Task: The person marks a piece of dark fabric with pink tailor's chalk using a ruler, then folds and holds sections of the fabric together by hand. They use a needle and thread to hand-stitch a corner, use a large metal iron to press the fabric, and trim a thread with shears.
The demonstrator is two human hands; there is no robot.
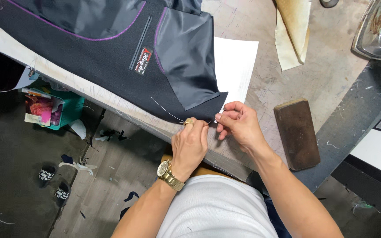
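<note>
Since the dark jacket [111, 61] lies inside-out over the counter [331, 70] edge, I judge it soft, limp and light, its shiny grey lining slippery; best held at the firm hem corner. My left hand [190, 145] pinches a needle there, white thread [166, 110] trailing; my right hand [239, 123] fingers press together on the corner. Purple piping edges the lining.

Gold wristwatch [169, 173] (left wrist), gold finger ring [189, 121], white shirt [217, 207].
</note>
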